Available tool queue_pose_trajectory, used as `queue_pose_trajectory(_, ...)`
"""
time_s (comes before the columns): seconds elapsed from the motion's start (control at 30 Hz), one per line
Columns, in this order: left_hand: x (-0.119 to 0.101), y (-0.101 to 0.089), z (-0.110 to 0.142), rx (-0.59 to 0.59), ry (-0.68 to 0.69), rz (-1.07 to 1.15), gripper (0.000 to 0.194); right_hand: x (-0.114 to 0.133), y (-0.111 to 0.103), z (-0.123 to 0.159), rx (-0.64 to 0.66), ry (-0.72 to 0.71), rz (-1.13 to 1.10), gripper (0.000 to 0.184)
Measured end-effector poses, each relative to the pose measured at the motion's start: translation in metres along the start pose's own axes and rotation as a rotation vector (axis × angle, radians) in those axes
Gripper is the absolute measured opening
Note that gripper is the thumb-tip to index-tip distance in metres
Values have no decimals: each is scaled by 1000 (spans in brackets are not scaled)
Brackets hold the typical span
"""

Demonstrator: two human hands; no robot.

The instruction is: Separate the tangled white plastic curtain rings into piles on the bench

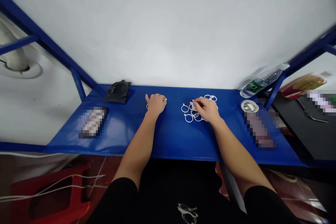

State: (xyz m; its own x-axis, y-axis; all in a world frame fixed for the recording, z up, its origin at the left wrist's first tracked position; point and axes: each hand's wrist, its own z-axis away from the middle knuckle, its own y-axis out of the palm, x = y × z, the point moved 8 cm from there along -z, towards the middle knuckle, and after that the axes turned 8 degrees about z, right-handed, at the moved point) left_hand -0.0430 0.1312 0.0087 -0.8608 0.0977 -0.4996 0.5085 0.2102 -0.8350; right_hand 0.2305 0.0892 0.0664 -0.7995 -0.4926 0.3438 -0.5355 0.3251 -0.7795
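Several thin white rings with small tabs, like plastic curtain rings [188, 118], lie in a loose, overlapping pile on the blue tabletop [173, 140]. My right hand [208, 109] rests over this pile, thumb and index finger pinched together on a white ring at its left side. Part of the pile is hidden beneath the palm. To the left, my left hand [155, 103] is low over the table with its fingers curled down. A white ring [165, 100] shows at its fingertips, and another bit of white peeks out on the hand's left side.
At the back left sits a crumpled black plastic bag [118, 91], with a blurred-out rectangular item [93, 121] in front. On the right are a clear bottle [261, 83] leaning by the frame, a coiled white cable [249, 106] and another blurred item [259, 129]. A white wall [168, 35] stands behind.
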Motion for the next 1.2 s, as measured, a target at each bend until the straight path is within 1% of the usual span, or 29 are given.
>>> queue_pose_trajectory(0.07, -6, -1, 1, -9, 19, 7, 16, 2, 4, 1, 19, -15, -5, 19)
queue_pose_trajectory(0.23, -19, -8, 2, -78, 49, 56, 14, 6, 13, 3, 72, -55, -29, 19)
queue_pose_trajectory(0.37, -27, -9, 4, -93, 71, 93, 11, 8, 17, 3, 92, -77, -40, 19)
queue_pose_trajectory(0.53, -43, -18, 7, -151, 166, 209, 13, 8, 20, 4, 111, -88, -45, 19)
queue_pose_trajectory(0.63, -59, -21, 12, -170, 256, 296, 13, 11, 20, 5, 116, -101, -55, 20)
queue_pose_trajectory(0.73, -82, -17, 23, -137, 380, 342, 18, 15, 19, 6, 99, -100, -79, 24)
queue_pose_trajectory(0.83, -105, -6, 36, -61, 498, 357, 26, 16, 20, 6, 101, -102, -96, 26)
queue_pose_trajectory(0.9, -114, -1, 44, -33, 543, 362, 27, 16, 20, 6, 88, -103, -107, 26)
queue_pose_trajectory(0.97, -119, 0, 48, -35, 572, 381, 26, 14, 18, 6, 67, -93, -119, 25)
queue_pose_trajectory(1.07, -121, -3, 50, -49, 587, 443, 25, 13, 15, 5, 44, -87, -144, 26)
queue_pose_trajectory(1.2, -114, -6, 46, -80, 483, 502, 22, 20, 10, 3, 10, -148, -189, 25)
